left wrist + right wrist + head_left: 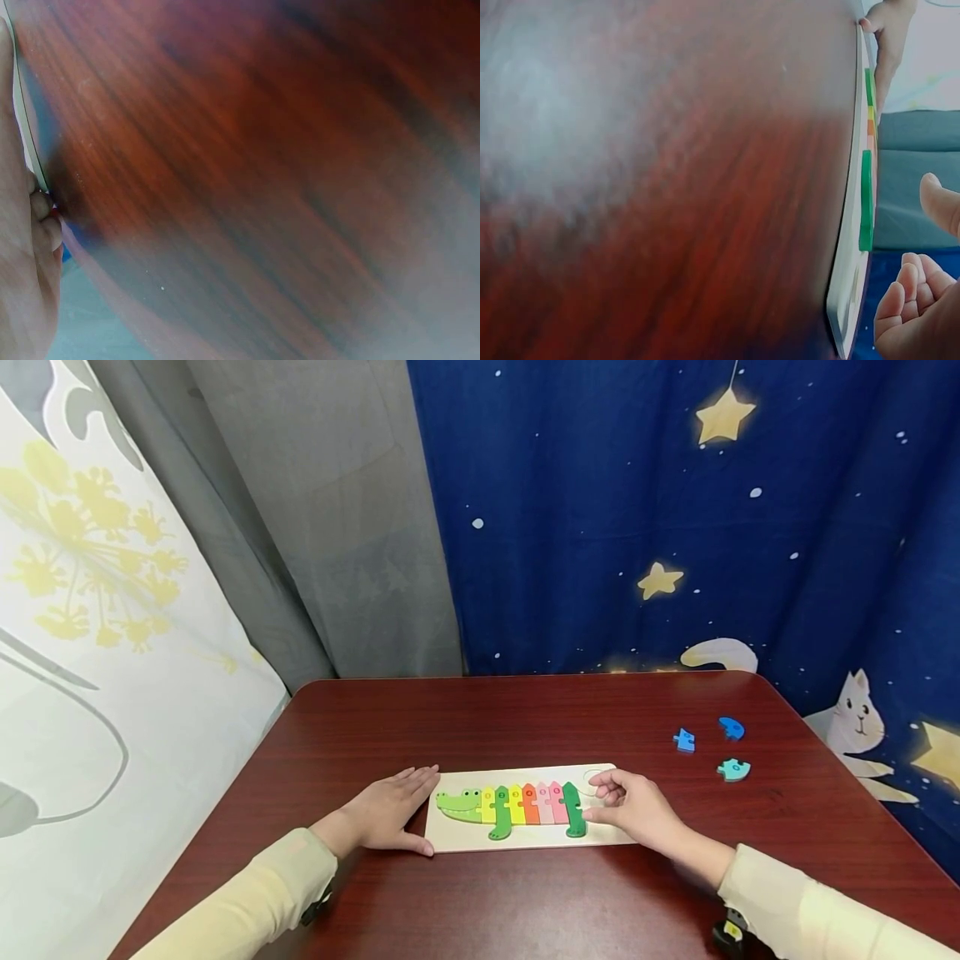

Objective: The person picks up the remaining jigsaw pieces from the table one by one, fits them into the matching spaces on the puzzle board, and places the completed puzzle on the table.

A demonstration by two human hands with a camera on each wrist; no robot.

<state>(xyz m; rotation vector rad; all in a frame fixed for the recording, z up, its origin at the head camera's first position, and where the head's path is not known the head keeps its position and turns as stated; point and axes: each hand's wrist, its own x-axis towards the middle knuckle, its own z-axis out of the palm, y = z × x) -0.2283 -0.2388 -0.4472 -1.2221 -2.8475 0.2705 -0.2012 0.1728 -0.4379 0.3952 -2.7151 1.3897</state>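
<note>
A pale wooden puzzle board point(468, 842) lies flat on the table, with a crocodile built from coloured pieces. Its light green head point(459, 807) is at the left; yellow, orange and pink body pieces and two dark green leg pieces follow, the rear leg point(574, 814) rightmost. At the board's left edge rests my left hand point(392, 814), fingers extended and thumb spread; it fills the left margin of the left wrist view. My right hand point(637, 810) is over the board's right end, fingers bent. In the right wrist view, its thumb point(939, 202) stands apart from the fingers, nothing between them.
Three loose pieces lie at the table's back right: a blue one point(684, 741), a curved blue one point(731, 728) and a teal one point(733, 770). The dark red-brown table point(390, 727) ends at grey and blue curtains point(570, 568) behind. A pale patterned cloth point(150, 710) hangs on the left.
</note>
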